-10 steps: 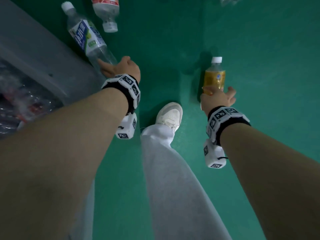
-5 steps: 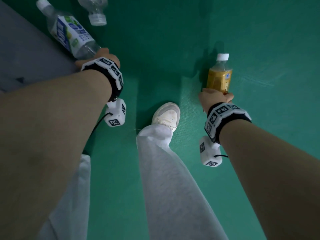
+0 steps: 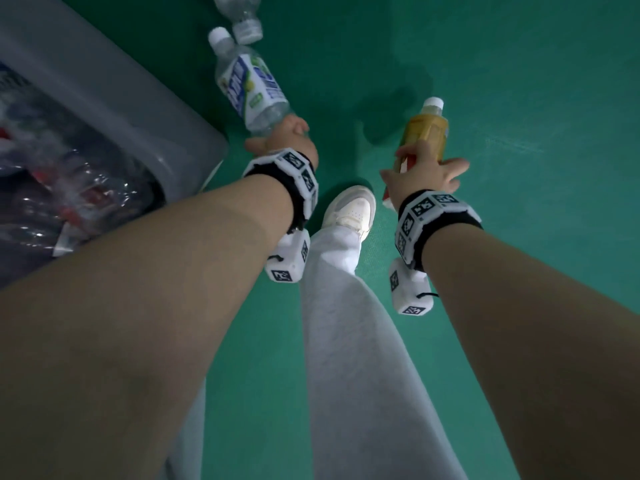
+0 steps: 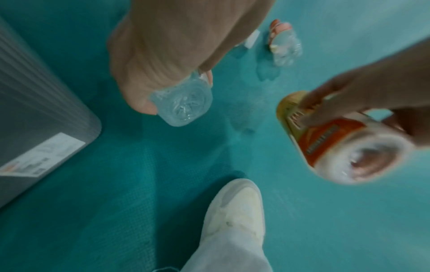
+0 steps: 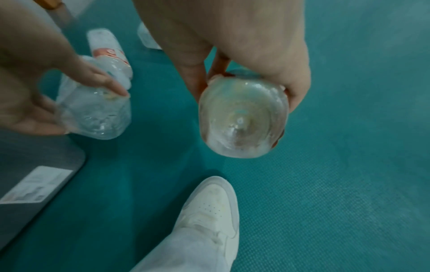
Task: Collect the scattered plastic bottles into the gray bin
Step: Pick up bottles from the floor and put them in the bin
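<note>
The right hand holds a bottle from above, with fingers curled round it, and the round clear bottom faces the camera. The left hand grips a clear bottle by its lower end. Another bottle with a red label lies on the green floor behind it. A gray bin corner with a white sticker is at the left. A white shoe stands on the floor below.

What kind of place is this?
Probably an indoor sports hall or activity room: textured green rubber-like floor, a large gray plastic bin of crushed bottles, and a clear plastic bottle lying loose on the floor.
</note>
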Demonstrator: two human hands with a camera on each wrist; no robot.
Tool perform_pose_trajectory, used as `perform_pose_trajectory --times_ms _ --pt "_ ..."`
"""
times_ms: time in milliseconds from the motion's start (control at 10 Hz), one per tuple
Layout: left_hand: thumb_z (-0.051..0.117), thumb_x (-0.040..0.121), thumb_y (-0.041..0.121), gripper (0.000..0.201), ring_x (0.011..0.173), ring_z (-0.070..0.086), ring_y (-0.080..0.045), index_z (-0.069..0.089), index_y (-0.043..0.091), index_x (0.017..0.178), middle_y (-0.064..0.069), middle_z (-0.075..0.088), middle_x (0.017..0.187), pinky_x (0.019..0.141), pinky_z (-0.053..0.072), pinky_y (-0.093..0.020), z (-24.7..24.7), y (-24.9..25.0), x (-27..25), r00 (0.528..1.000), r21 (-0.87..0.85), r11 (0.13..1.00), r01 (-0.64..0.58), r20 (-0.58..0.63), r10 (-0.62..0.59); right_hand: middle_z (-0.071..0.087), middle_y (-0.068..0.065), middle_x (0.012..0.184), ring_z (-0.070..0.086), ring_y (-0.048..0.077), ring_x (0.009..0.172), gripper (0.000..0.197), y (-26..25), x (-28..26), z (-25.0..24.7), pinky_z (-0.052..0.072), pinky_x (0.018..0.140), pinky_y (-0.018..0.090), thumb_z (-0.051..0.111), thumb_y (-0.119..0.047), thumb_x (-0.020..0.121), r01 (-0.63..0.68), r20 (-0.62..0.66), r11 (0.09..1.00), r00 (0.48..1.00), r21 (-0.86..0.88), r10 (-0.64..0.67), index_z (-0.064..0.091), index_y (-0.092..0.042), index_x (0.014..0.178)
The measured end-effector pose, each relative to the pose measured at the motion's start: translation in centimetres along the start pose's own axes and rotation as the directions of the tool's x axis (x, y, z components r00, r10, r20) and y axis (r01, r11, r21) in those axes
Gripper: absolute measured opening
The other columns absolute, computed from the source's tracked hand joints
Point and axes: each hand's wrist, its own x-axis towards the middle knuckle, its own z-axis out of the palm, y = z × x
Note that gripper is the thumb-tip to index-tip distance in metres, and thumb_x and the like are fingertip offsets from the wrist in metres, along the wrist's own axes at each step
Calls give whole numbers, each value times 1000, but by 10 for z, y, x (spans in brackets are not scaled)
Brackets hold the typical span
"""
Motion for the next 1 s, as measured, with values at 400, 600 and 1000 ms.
perform_pose_trajectory --times_ms 400,600,1000 --pt "43 100 21 29 121 46 -31 65 25 118 -15 34 133 102 25 -15 -77 -23 -154 962 -268 942 -202 128 243 29 8 131 47 30 102 27 -49 -153 -27 45 94 42 61 -12 77 303 -190 940 943 158 -272 46 -27 94" --pt "40 101 18 32 120 46 -26 62 26 123 -17 37 130 90 23 -2 -146 -56 -179 943 -386 869 -311 -14 331 38 8 114 51 30 99 49 -88 -221 -29 53 83 44 71 -18 62 512 -221 829 856 226 -468 43 -11 102" --pt "40 100 19 32 139 29 -29 61 30 122 -13 25 148 112 19 -24 -253 -159 -158 954 -452 845 -285 -217 206 54 6 107 59 20 91 60 -162 -321 52 54 81 32 79 -21 61 684 -82 716 728 138 -680 36 -19 104"
